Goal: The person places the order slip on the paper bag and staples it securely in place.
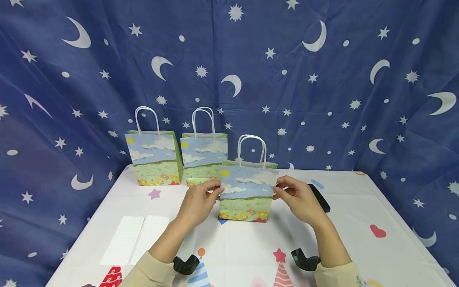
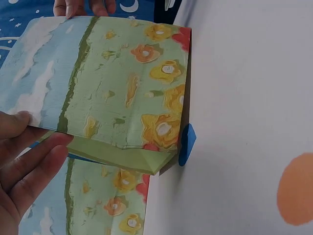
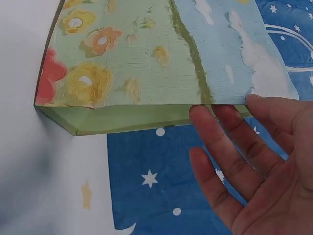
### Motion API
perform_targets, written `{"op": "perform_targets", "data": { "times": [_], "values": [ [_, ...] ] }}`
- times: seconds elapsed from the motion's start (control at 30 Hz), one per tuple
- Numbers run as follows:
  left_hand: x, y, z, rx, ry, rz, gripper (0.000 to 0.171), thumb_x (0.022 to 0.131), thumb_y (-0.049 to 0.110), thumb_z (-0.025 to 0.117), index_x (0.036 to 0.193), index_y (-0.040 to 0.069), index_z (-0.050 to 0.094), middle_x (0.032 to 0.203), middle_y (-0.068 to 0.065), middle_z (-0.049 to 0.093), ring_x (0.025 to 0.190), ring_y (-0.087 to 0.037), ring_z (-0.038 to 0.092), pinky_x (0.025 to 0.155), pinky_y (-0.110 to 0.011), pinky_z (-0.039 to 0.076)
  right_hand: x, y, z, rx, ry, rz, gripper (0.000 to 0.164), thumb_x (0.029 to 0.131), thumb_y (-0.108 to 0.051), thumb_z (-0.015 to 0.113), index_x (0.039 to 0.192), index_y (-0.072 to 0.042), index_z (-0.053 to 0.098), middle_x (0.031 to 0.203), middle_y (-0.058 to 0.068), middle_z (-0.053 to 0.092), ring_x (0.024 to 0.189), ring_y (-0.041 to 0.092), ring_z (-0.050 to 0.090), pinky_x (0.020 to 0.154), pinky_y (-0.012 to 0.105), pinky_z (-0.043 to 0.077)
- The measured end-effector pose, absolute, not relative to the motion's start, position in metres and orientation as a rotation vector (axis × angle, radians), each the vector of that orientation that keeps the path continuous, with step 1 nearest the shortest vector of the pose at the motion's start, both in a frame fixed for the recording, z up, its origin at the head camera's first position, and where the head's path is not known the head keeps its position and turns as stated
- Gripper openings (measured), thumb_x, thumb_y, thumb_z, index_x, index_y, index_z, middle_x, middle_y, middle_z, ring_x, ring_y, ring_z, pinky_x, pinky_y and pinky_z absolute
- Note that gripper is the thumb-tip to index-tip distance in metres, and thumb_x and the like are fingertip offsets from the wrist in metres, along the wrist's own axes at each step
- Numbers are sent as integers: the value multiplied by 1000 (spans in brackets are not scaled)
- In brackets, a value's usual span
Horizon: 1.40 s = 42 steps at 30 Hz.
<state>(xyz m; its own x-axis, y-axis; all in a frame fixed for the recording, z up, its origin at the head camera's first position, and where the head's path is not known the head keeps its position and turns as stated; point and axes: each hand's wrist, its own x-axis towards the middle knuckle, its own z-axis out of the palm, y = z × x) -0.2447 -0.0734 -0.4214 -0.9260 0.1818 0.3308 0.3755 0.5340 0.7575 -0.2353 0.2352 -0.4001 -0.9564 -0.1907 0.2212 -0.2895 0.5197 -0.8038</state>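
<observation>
On the near left of the bench (image 1: 344,247), two white lined sheets (image 1: 122,241) lie side by side, a third pale piece (image 1: 187,243) partly hidden by the left forearm. Beyond them, the left hand (image 1: 198,204) pinches one side edge of a flower-meadow paper gift bag (image 1: 247,195), thumb on the printed front; the right hand (image 1: 297,199) grips the opposite edge likewise. The bag is upright, mid-bench, white twisted handles up; whether its base bears fully on the cloth I cannot tell. Just beyond the right hand lies a black flat object (image 1: 320,198), perhaps a phone. Farther back, two matching bags, the left rear bag (image 1: 154,159) and the middle rear bag (image 1: 204,155), stand before the star-and-moon curtain (image 1: 229,44).

The step in hand looks like squaring up or placing this third bag; the next move probably calls for guiding it level into the row, without creasing its sides, then letting go.
</observation>
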Motion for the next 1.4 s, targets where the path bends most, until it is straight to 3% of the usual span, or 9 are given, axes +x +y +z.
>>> {"op": "perform_targets", "data": {
  "times": [0.1, 0.27, 0.4, 0.7, 0.93, 1.07, 1.2, 1.3, 1.4],
  "values": [
    [-245, -73, -424, -479, -2566, -1325, 15, 101, 20, 69, 114, 15, 76, 102, 1, 80, 78, -10, 76, 73, -32, 61, -237, 235, -403, 439, -2630, 1444, 17, 102, -11, 66, 118, -6, 68, 104, 12, 73, 86, 17, 77, 77, 28, 53],
    [-245, -75, -424, -481, -2610, -1283, 11, 101, 22, 70, 109, 18, 75, 100, 2, 79, 87, -15, 78, 82, -39, 62, -240, 235, -408, 445, -2628, 1451, 17, 101, -10, 67, 117, -6, 69, 103, 11, 73, 84, 13, 76, 77, 28, 54],
    [-243, -79, -423, -456, -2664, -1267, 10, 100, 27, 71, 107, 21, 74, 102, 4, 79, 93, -18, 78, 85, -38, 62, -242, 232, -412, 432, -2642, 1458, 17, 100, -11, 69, 117, -8, 70, 103, 10, 74, 84, 11, 75, 77, 29, 53],
    [-243, -84, -423, -466, -2639, -1304, 14, 100, 30, 72, 110, 21, 75, 99, 8, 78, 90, -12, 76, 84, -36, 62, -239, 231, -413, 399, -2657, 1461, 20, 101, -16, 68, 120, -8, 67, 103, 9, 73, 86, 13, 75, 80, 32, 55],
    [-246, -82, -422, -428, -2578, -1342, 20, 97, 38, 74, 112, 26, 73, 104, 10, 76, 95, -12, 74, 84, -36, 61, -234, 234, -408, 322, -2637, 1495, 36, 102, -27, 68, 132, -9, 60, 120, 11, 68, 101, 21, 68, 84, 27, 56],
    [-249, -81, -421, -457, -2477, -1442, 33, 99, 40, 70, 124, 20, 66, 117, 4, 71, 108, -16, 71, 91, -39, 60, -235, 233, -407, 298, -2618, 1495, 54, 101, -33, 69, 147, -13, 49, 136, 10, 60, 121, 26, 60, 92, 25, 52],
    [-252, -81, -422, -562, -2463, -1535, 54, 104, 43, 62, 151, 20, 48, 147, -2, 58, 135, -26, 60, 108, -47, 52, -240, 229, -410, 348, -2598, 1550, 67, 104, -34, 65, 161, -18, 35, 153, 11, 49, 140, 32, 50, 99, 19, 48],
    [-253, -81, -423, -614, -2517, -1608, 61, 107, 46, 55, 161, 26, 35, 160, -3, 48, 146, -26, 50, 116, -47, 46, -244, 227, -414, 404, -2590, 1581, 67, 107, -33, 60, 164, -20, 28, 155, 14, 48, 142, 34, 49, 99, 18, 49],
    [-253, -81, -423, -608, -2562, -1644, 60, 108, 47, 52, 162, 25, 35, 159, -5, 49, 146, -25, 49, 117, -46, 45, -245, 224, -416, 417, -2593, 1544, 60, 108, -33, 56, 162, -19, 33, 146, 13, 57, 136, 31, 55, 99, 22, 50]
  ]
}}
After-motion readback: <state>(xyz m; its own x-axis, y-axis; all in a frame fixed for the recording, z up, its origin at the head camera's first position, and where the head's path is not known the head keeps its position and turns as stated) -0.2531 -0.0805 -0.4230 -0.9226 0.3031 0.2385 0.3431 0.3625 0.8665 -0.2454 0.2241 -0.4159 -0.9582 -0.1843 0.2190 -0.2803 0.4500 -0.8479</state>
